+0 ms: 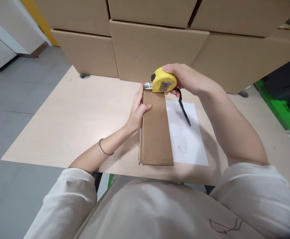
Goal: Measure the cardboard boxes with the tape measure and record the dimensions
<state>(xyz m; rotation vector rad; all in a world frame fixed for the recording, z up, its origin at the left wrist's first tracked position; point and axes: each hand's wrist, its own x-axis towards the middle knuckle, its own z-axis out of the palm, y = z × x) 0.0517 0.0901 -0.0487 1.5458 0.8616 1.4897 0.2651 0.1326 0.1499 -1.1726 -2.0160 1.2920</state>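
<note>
A long, narrow brown cardboard box (157, 132) lies on the table, its length running away from me. My left hand (138, 111) grips its left side, thumb on the upper face and fingers along the edge. By those fingertips, at the box's far end, is the metal end of a short stretch of tape blade (147, 86). The blade comes out of a yellow tape measure (164, 80), which my right hand (182, 78) holds over the far right corner. A black wrist strap (184, 111) hangs from the tape measure above a printed sheet (187, 139).
Large cardboard boxes (154, 49) are stacked along the table's far side. The pale wooden table (85, 119) ends at a left edge above grey floor tiles (15, 132). Dark equipment and a green surface (279, 109) stand at the right.
</note>
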